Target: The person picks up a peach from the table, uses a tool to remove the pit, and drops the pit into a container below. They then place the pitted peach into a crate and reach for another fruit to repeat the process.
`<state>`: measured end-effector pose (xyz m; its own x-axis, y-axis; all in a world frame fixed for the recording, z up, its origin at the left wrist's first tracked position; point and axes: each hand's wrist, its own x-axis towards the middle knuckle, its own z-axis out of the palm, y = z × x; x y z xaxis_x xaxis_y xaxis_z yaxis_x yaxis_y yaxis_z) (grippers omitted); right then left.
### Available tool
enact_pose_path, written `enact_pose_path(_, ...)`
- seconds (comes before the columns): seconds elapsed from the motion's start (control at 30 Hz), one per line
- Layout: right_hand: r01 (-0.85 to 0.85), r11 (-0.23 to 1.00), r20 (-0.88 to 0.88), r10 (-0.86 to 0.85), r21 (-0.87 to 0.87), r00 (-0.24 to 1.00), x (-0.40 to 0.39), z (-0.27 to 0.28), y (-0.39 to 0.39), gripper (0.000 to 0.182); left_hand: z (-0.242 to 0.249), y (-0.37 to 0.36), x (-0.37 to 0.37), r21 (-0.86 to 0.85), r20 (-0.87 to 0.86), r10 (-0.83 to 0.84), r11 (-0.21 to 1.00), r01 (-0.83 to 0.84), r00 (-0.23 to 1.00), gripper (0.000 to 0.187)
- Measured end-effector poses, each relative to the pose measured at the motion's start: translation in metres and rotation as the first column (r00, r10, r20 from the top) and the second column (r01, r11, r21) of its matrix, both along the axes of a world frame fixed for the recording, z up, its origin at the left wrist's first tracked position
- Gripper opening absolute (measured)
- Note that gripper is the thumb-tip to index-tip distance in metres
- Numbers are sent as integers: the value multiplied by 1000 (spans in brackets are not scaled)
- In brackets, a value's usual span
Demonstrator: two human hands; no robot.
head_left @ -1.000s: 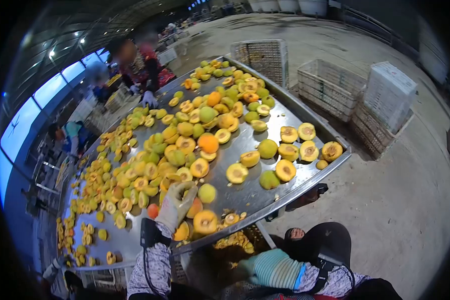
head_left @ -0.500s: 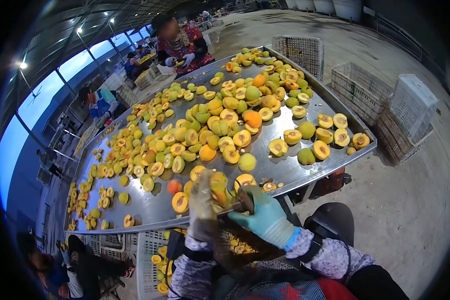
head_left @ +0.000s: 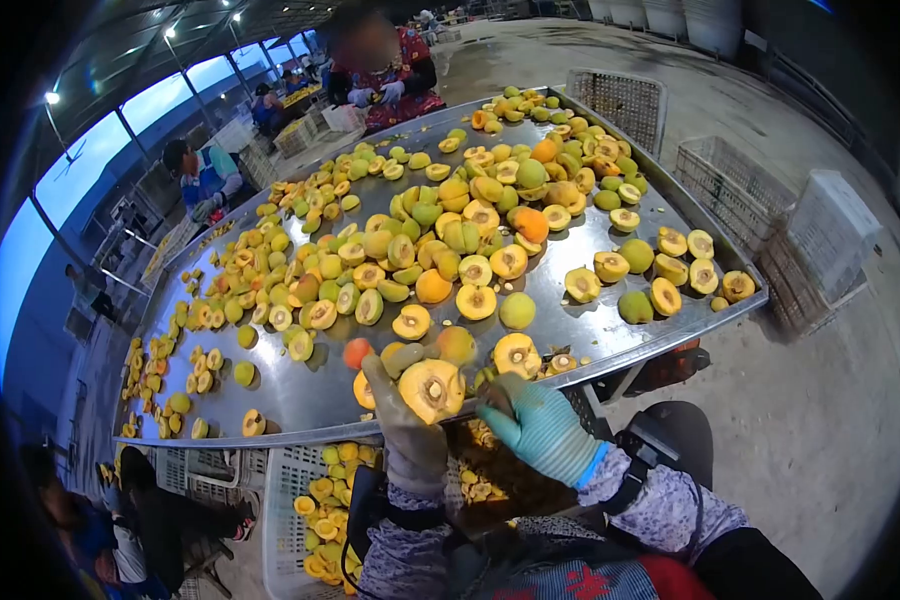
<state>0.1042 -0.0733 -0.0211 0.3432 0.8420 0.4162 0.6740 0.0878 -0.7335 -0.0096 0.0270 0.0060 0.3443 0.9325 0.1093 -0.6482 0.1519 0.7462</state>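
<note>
My left hand (head_left: pixel 410 425), in a pale stained glove, grips a halved yellow peach (head_left: pixel 432 390). Its cut face is turned up and shows the stone in the middle. My right hand (head_left: pixel 545 425), in a teal glove, is closed around a small dark-handled tool (head_left: pixel 500 398), just right of that half; its tip is hard to make out. Another halved peach (head_left: pixel 517 356) and some dark scraps (head_left: pixel 562 364) lie on the metal table (head_left: pixel 610 335) beyond my hands. A reddish peach (head_left: pixel 357 352) rests behind my left fingers.
Many peaches and halves (head_left: pixel 460 236) spread over the table, which has a raised rim. Below its near edge stands a white crate (head_left: pixel 288 510) of peach pieces. Crates (head_left: pixel 735 185) line the floor at right. A co-worker (head_left: pixel 385 75) stands across; another person (head_left: pixel 110 530) sits lower left.
The peach in my left hand now lies open, cut face up, where before it was held edge-on against the tool. My right hand has drawn slightly right, and the view has shifted.
</note>
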Motion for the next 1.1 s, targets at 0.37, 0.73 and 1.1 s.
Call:
enact_pose_path(0.37,-41,969,19,47,-243,999,-12,3,-2,29,-50,-1,9,837,-349,683,535,-114,641,62)
enact_pose_path(0.73,-101,974,-170,67,-202,983,-29,-13,0,37,-6,-26,8,164,-368,270,961,-224,890,60)
enact_pose_path(1.1,-284,952,-430,210,-115,878,-34,-30,-6,38,-4,-17,3,130,-374,-42,987,98,926,59)
